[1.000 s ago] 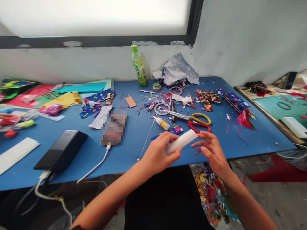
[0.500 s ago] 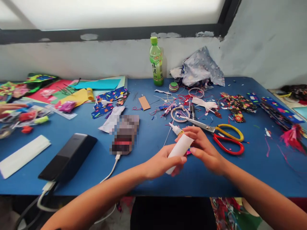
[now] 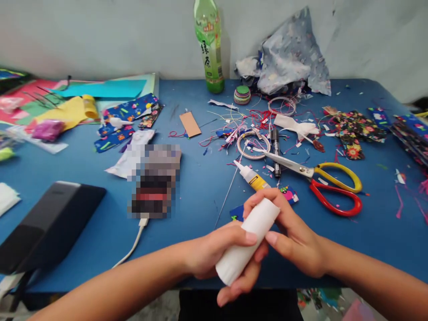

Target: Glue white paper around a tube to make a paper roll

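A white paper roll (image 3: 262, 218), tilted, is between my hands above the near edge of the table. Wrapped round its lower part is my left hand (image 3: 214, 249), thumb on top and fingers beneath. My right hand (image 3: 297, 240) closes on the upper end, its fingers behind the roll and thumb at the side. Just beyond the fingers lies a small glue bottle (image 3: 256, 178) with a yellow label and white nozzle. Blue patterned cloth (image 3: 236, 213) shows partly behind the hands. Scissors (image 3: 306, 171) with one yellow and one red handle lie to the right, near a black marker (image 3: 276, 154).
Thread scraps surround a ring-shaped roll (image 3: 253, 145). A green tea bottle (image 3: 210, 53) and crumpled grey cloth (image 3: 289, 58) are by the wall. On the left are a blurred-out phone (image 3: 157, 178), its white cable (image 3: 135, 243), and a black device (image 3: 55, 218). Floral cloth (image 3: 356, 129) lies right.
The view has tilted down and come nearer. Both hands still hold the paper roll, which sits lower in the picture. More of the glue bottle shows beyond my right hand.
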The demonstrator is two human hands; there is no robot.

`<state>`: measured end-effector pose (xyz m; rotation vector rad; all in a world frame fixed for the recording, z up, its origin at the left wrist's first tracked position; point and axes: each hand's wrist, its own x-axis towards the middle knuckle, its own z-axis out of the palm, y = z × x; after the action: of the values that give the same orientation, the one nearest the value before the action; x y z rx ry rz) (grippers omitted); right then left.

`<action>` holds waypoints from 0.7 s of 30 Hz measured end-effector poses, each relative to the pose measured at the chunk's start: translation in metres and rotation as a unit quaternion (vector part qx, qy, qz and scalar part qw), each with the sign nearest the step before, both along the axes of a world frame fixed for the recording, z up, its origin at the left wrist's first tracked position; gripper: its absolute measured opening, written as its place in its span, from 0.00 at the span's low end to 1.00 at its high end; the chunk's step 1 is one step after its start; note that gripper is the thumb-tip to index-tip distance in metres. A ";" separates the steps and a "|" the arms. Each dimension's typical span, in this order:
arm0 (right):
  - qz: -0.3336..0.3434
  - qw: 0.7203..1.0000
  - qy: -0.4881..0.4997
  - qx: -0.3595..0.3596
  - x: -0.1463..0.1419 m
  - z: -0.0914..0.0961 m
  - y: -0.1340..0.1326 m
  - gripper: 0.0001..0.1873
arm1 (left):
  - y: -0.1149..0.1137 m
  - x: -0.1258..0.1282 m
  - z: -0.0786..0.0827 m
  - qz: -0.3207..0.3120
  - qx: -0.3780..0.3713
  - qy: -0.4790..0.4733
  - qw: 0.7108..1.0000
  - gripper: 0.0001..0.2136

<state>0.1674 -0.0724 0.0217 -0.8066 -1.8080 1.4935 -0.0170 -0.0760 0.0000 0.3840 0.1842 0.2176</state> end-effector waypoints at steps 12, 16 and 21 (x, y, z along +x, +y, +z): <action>-0.020 0.997 0.051 -0.054 -0.004 -0.004 -0.002 0.15 | 0.004 -0.003 0.019 -0.033 0.158 0.159 0.974 0.27; -0.025 0.996 0.067 -0.061 -0.005 -0.007 -0.002 0.15 | 0.005 -0.002 0.021 -0.034 0.182 0.185 0.965 0.26; -0.029 0.994 0.079 -0.072 -0.006 -0.010 -0.004 0.15 | 0.003 -0.002 0.024 -0.031 0.215 0.220 0.951 0.26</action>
<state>0.1615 -0.0767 0.0115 -0.7798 -1.5617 1.6174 -0.0186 -0.0729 0.0238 0.8720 0.5673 0.1051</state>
